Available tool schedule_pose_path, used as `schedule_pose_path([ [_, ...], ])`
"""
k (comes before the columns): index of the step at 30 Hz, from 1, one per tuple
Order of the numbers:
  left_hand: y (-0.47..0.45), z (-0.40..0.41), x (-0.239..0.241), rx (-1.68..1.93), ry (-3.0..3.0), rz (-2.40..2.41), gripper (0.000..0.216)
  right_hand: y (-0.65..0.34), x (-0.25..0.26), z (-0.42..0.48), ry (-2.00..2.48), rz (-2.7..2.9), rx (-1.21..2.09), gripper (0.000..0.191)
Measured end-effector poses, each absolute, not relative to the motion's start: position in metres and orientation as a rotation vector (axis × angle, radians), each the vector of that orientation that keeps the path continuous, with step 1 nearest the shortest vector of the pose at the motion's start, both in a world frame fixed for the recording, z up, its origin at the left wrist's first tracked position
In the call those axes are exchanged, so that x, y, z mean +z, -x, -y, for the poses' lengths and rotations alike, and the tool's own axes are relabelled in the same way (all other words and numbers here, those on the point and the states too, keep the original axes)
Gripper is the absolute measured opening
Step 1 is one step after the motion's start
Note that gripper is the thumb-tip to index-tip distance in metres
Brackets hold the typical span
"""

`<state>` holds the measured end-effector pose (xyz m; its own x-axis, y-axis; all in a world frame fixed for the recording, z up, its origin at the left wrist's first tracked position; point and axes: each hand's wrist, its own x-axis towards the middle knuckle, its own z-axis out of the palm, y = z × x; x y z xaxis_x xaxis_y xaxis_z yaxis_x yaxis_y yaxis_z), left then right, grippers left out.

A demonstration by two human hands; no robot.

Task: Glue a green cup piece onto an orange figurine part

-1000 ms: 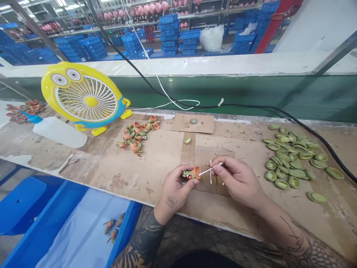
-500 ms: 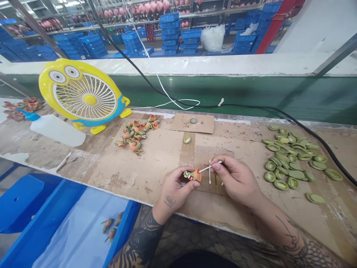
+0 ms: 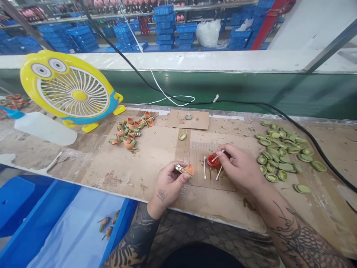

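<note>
Between thumb and fingers, my left hand (image 3: 170, 182) grips a small green figurine (image 3: 182, 169) with a flared orange end pointing right. My right hand (image 3: 237, 162) pinches a cotton swab (image 3: 218, 156), its lower tip in a small red dish (image 3: 213, 160) that looks to hold red liquid. A loose swab (image 3: 205, 167) lies left of the dish, and another swab (image 3: 219, 173) lies just below it. Behind my hands sits a single green oval piece (image 3: 182, 136).
Similar figurines (image 3: 131, 130) are heaped at centre left, near a yellow fan (image 3: 79, 95) and a white squeeze bottle (image 3: 46, 128). Green oval pieces (image 3: 283, 149) are piled on the right. A bottle cap (image 3: 189, 117) rests on cardboard. A blue bin (image 3: 75, 223) stands front left.
My right hand has drawn the swab away from the figurine's orange end and brought its tip to the red dish, now uncovered. My left hand with the figurine has shifted slightly left.
</note>
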<state>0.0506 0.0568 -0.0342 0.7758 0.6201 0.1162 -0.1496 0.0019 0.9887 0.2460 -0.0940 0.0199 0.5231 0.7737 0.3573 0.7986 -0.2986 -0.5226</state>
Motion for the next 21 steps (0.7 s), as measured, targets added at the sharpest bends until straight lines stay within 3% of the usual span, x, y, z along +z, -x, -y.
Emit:
schedule_pose_path([
  [11,-0.051,-0.057,-0.035,0.616,-1.429,-0.421,0.045,-0.239,0.021,0.095,1.964,1.121,-0.015,0.020],
  [16,-0.051,-0.056,-0.030,0.604,-1.431,-0.390,0.044,-0.217,0.020,0.090,1.525,1.033,0.375,0.021],
  [21,-0.050,-0.056,-0.025,0.590,-1.431,-0.381,0.042,-0.209,0.018,0.083,1.551,1.160,0.428,0.017],
])
